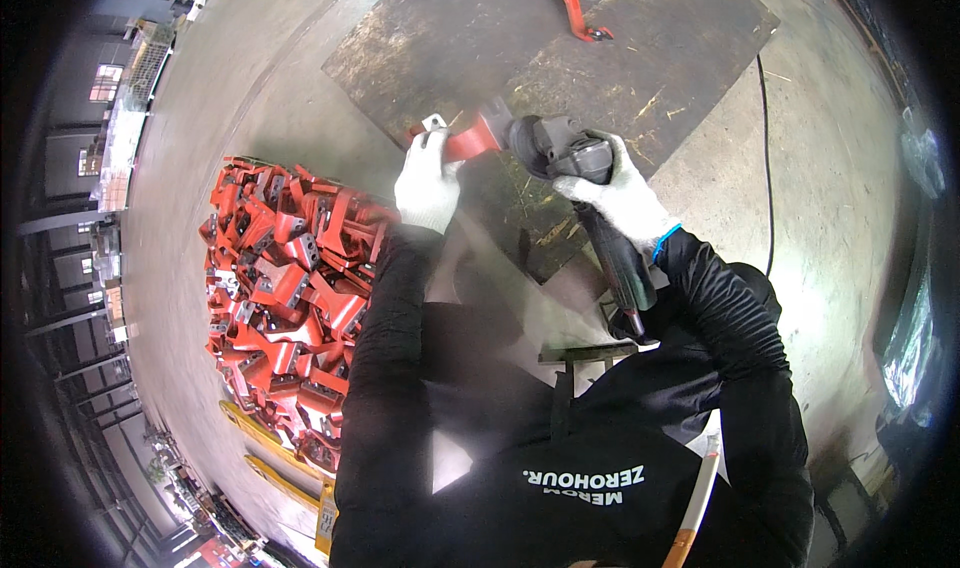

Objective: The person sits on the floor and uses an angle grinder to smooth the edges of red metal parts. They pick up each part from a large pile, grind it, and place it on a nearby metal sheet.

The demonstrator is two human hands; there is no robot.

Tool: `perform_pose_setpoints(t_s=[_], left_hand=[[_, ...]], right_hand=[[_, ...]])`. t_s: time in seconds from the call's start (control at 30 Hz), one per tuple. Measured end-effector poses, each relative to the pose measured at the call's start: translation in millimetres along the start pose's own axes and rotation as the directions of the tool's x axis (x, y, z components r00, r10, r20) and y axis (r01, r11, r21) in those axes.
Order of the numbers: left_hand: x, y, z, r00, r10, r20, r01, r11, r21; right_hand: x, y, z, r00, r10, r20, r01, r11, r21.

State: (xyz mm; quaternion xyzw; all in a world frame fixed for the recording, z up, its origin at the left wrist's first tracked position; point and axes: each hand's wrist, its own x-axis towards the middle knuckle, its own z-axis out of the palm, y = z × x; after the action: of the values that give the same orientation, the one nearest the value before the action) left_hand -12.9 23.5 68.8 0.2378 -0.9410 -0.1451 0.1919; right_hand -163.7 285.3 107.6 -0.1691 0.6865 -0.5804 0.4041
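Both my hands wear white gloves. My left hand (pixel 428 180) is closed around a red metal bracket (pixel 468 143), holding it over the dark board. The bracket's right end is blurred and bare grey. My right hand (pixel 622 193) grips an angle grinder (pixel 575 153) near its head. The grinder's disc side faces the bracket's bare end, very close to it; whether they touch I cannot tell. Its dark body (pixel 618 258) slopes down toward my lap. Another red bracket (pixel 578 8) lies on the board at the far side.
A large heap of red brackets (pixel 290 298) fills the left side, beside yellow forks (pixel 268 431). The stained board (pixel 690 38) lies on a concrete floor (pixel 800 128). A black cable (pixel 768 168) runs down the right. Clear plastic wrapping (pixel 908 338) is at the far right.
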Motion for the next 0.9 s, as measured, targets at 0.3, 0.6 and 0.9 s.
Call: perform_pose_setpoints(t_s=[0.3,0.6,0.9], left_hand=[[1.7,1.1,4.1,0.998,-0.051,0.041,0.050,0.999,0.016],[-0.6,0.5,5.0,0.999,-0.008,0.048,0.007,1.000,0.007],[-1.3,-1.6,1.9,0.999,0.014,0.041,-0.015,0.999,0.032]], right_hand=[[2.1,7.0,4.0,1.000,0.015,0.010,-0.013,0.989,-0.145],[4.6,7.6,3.1,1.000,0.002,-0.005,-0.002,0.991,-0.135],[1.9,0.0,5.1,1.000,-0.005,0.018,0.006,0.998,-0.063]])
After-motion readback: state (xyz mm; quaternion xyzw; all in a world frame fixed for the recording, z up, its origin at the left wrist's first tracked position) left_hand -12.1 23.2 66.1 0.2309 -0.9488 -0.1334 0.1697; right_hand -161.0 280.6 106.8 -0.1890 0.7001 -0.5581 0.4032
